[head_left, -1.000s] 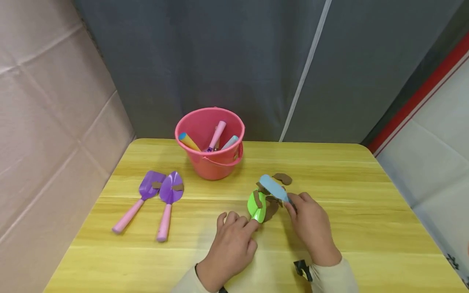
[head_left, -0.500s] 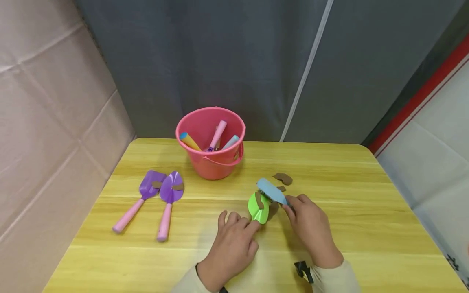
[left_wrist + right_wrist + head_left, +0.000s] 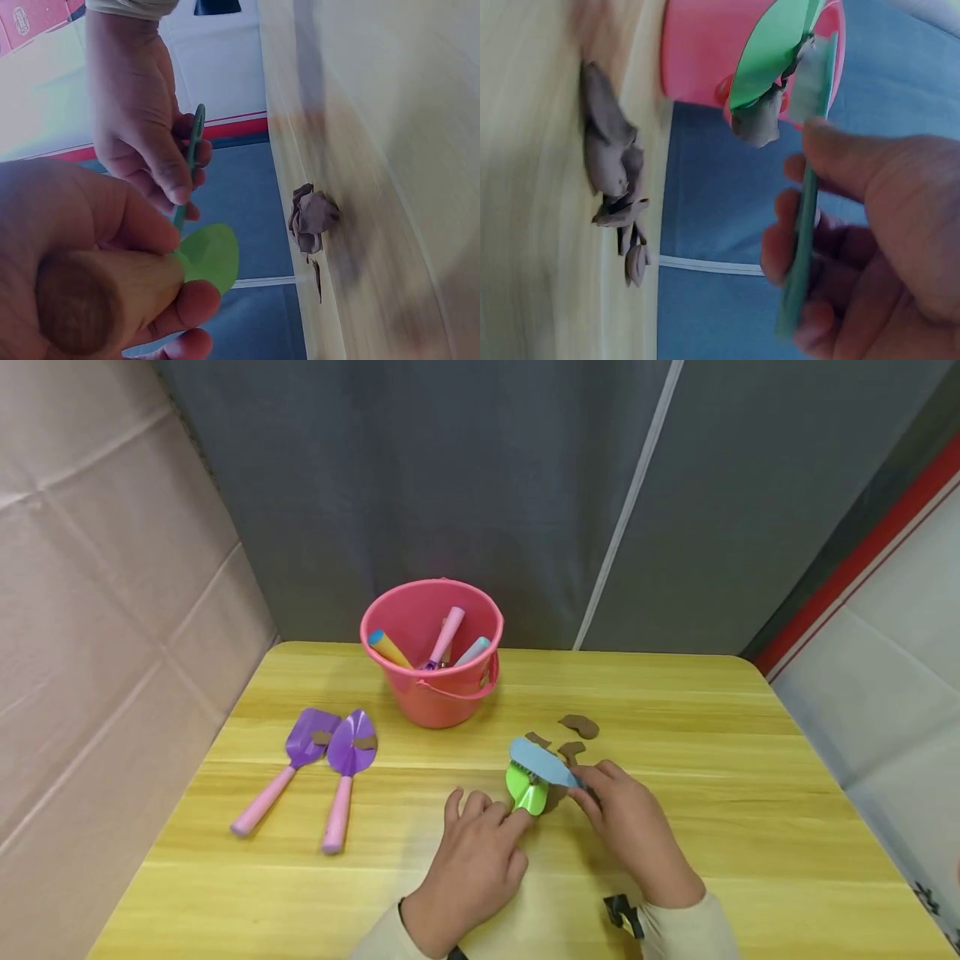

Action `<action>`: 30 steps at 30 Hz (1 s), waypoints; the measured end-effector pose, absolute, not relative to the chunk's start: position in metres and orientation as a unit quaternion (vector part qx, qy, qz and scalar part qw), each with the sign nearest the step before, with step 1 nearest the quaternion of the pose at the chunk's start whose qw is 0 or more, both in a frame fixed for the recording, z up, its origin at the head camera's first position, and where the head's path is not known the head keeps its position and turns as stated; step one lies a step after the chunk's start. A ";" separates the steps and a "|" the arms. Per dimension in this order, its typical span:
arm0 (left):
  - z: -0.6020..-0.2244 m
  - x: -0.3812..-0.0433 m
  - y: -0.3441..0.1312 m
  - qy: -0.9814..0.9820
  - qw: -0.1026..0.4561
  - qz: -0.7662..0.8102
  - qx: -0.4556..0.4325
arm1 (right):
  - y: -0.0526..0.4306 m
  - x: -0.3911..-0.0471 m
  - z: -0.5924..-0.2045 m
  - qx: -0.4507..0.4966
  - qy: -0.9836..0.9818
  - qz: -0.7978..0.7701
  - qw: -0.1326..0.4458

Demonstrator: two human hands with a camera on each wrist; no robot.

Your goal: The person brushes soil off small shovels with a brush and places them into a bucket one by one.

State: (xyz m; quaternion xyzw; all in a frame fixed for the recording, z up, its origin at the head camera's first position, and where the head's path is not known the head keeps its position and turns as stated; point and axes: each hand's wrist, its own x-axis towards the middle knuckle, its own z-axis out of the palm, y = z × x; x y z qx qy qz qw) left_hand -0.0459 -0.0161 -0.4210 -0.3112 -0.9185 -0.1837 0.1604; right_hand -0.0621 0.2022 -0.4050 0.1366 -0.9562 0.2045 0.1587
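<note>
My left hand (image 3: 476, 864) holds a small green trowel by its wooden handle (image 3: 127, 296), thumb and fingers around it. The trowel's green blade (image 3: 529, 799) is raised above the table. In my right hand (image 3: 633, 827) I grip a light blue brush (image 3: 542, 762), its bristles (image 3: 808, 91) against the blade. A brown flake (image 3: 757, 124) hangs at the blade's edge in the right wrist view. Beneath and beyond the trowel, several brown clay-like pieces (image 3: 579, 725) lie on the table; the brush hides part of the blade.
A pink bucket (image 3: 435, 702) with several handles sticking out stands at the back of the wooden table (image 3: 712, 718). Two purple trowels with pink handles, a square-ended one (image 3: 309, 733) and a pointed one (image 3: 351, 739), lie at left, each bearing a brown piece. A grey curtain hangs behind.
My right hand has drawn the brush left and down across the green blade. The brown strip on that blade is now out of sight in the head view. My left hand stays nearly still.
</note>
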 end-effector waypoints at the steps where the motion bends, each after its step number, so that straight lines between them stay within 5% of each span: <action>1: -0.421 -0.046 -0.016 -0.918 0.162 -0.184 -0.311 | 0.203 -0.063 -0.406 0.127 -0.958 0.197 0.164; 8: -0.422 -0.048 -0.017 -0.916 0.179 -0.183 -0.308 | 0.208 -0.063 -0.404 0.085 -0.958 0.188 0.202; 15: -0.419 -0.051 -0.017 -0.920 0.156 -0.193 -0.304 | 0.204 -0.064 -0.404 0.135 -0.956 0.218 0.143; 24: -0.424 -0.049 -0.017 -0.918 0.172 -0.186 -0.305 | 0.211 -0.064 -0.406 0.067 -0.951 0.204 0.222; 30: -0.422 -0.049 -0.017 -0.920 0.158 -0.196 -0.301 | 0.205 -0.063 -0.404 0.152 -0.949 0.219 0.166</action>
